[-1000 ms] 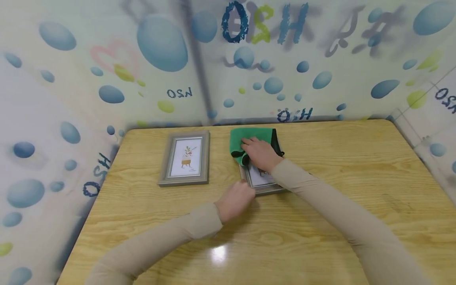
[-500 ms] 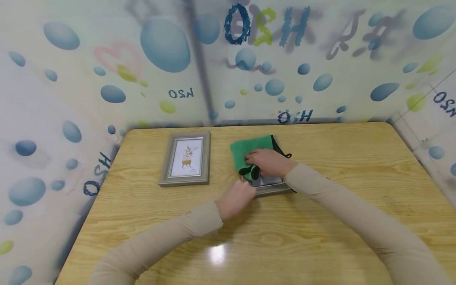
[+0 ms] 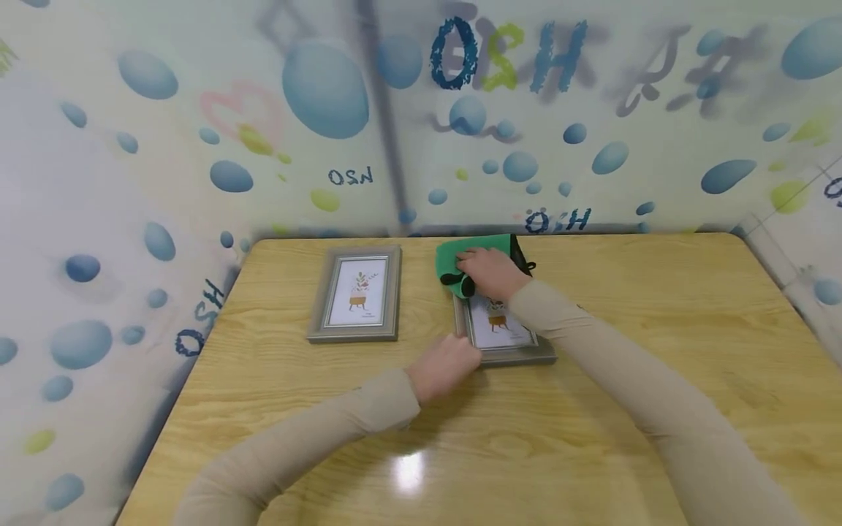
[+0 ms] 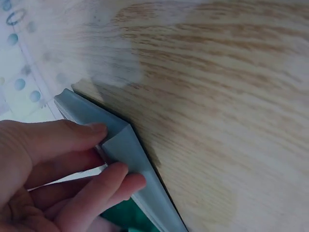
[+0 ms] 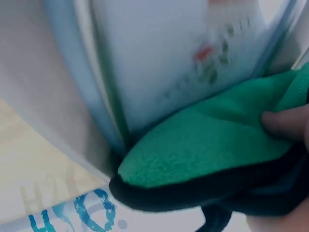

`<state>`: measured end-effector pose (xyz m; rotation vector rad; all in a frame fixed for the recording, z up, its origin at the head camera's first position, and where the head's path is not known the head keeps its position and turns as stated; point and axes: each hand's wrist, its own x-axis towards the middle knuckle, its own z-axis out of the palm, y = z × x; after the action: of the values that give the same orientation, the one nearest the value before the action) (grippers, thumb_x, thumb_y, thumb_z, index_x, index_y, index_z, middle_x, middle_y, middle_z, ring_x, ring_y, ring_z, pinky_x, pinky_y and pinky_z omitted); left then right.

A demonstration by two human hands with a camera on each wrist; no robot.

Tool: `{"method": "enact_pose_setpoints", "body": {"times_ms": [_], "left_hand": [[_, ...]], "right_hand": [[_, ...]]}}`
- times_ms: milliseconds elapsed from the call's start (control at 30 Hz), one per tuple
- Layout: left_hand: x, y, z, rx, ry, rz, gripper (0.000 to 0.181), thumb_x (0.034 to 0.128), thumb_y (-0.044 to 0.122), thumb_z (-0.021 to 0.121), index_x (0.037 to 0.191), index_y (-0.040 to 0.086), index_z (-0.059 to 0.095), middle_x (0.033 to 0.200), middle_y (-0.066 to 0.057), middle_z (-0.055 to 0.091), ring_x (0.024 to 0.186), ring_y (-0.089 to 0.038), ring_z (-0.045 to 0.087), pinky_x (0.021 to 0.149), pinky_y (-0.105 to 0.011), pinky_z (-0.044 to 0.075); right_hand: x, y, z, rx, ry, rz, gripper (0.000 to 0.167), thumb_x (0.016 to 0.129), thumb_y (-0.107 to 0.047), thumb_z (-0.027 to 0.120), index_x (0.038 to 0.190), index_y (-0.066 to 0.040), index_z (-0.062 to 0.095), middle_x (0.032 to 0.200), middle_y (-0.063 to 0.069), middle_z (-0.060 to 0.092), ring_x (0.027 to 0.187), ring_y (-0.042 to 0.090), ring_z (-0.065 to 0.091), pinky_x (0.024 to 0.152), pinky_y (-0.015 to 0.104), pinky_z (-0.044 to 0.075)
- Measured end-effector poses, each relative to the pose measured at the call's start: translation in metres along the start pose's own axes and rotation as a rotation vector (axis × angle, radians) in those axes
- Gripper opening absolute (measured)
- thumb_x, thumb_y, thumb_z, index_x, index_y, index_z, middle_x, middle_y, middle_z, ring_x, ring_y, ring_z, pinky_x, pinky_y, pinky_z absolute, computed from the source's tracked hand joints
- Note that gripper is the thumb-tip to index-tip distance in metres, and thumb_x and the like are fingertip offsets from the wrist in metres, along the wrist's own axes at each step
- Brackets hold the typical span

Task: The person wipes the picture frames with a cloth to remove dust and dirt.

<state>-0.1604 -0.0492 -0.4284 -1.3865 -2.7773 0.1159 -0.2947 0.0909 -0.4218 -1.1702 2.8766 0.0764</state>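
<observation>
A grey picture frame (image 3: pixel 513 357) lies flat on the table in the head view, its upper part covered. At its near left corner my left hand (image 3: pixel 447 365) holds it. In the left wrist view, the curled fingers (image 4: pixel 108 186) and thumb bear on the frame's corner (image 4: pixel 128 140). My right hand (image 3: pixel 493 274) grips a folded green cloth (image 3: pixel 470 252) with black trim against the frame's far part. The right wrist view shows this cloth (image 5: pixel 203 145) lying across the glass over the printed plant picture, with a fingertip on it.
To the left lies a second grey picture frame (image 3: pixel 355 334) with a potted plant print. Both stand on a wooden table (image 3: pixel 658 307). A wall (image 3: pixel 421 124) with blue drops and lettering rises behind the table's back edge.
My right hand slid the cloth toward the frame's near edge, then back up to its far end, uncovering the lower part of the picture. My left hand stays at the corner.
</observation>
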Motion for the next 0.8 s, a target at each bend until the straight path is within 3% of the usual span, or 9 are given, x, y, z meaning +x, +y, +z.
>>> {"method": "enact_pose_setpoints", "body": {"times_ms": [267,367,500,633,733,800], "left_hand": [[-0.002,0.002,0.007,0.052,0.009,0.012,0.016,0.0848,-0.001,0.068,0.078,0.014,0.07,0.077,0.003,0.069,0.064,-0.009,0.064,0.054,-0.019,0.05],[-0.002,0.004,0.01,0.066,0.027,0.019,0.016,0.0856,0.0,0.068,0.079,0.014,0.07,0.079,0.004,0.07,0.066,-0.009,0.066,0.054,-0.019,0.051],[-0.002,0.003,0.01,0.061,0.051,0.009,0.018,0.085,-0.002,0.067,0.078,0.013,0.07,0.076,0.003,0.069,0.065,-0.009,0.065,0.054,-0.02,0.052],[-0.002,-0.001,0.007,0.044,0.056,0.006,0.02,0.082,-0.006,0.066,0.075,0.013,0.067,0.074,0.002,0.067,0.067,-0.01,0.065,0.057,-0.022,0.053],[-0.004,-0.004,0.007,0.049,0.067,0.017,0.022,0.0776,-0.008,0.065,0.072,0.013,0.064,0.071,0.003,0.065,0.066,-0.011,0.064,0.054,-0.023,0.052],[-0.005,-0.005,0.007,0.06,0.075,0.023,0.023,0.0757,-0.009,0.064,0.07,0.014,0.064,0.07,0.003,0.065,0.064,-0.011,0.063,0.051,-0.024,0.051]], "right_hand": [[0.016,0.016,-0.005,0.191,-0.16,0.071,0.044,0.091,0.006,0.056,0.134,-0.001,0.054,0.136,0.015,0.054,0.122,0.033,0.05,0.099,0.047,0.043],[0.014,0.016,-0.006,0.185,-0.196,0.018,0.045,0.09,0.006,0.058,0.134,-0.001,0.054,0.136,0.016,0.053,0.123,0.034,0.05,0.099,0.047,0.043],[0.011,0.009,-0.011,0.067,-0.218,-0.124,0.04,0.09,0.002,0.062,0.13,-0.003,0.058,0.133,0.015,0.055,0.122,0.033,0.05,0.096,0.046,0.045],[0.006,-0.001,-0.015,0.098,-0.265,-0.201,0.025,0.088,0.005,0.06,0.109,-0.006,0.067,0.107,0.009,0.065,0.097,0.025,0.059,0.079,0.036,0.049],[0.005,-0.008,-0.016,0.185,-0.312,-0.223,0.021,0.085,0.007,0.056,0.093,-0.009,0.067,0.082,0.002,0.06,0.072,0.018,0.047,0.062,0.032,0.037],[0.004,-0.012,-0.016,0.219,-0.325,-0.248,0.022,0.085,0.007,0.054,0.089,-0.01,0.066,0.075,0.001,0.054,0.067,0.018,0.039,0.059,0.032,0.031]]}}
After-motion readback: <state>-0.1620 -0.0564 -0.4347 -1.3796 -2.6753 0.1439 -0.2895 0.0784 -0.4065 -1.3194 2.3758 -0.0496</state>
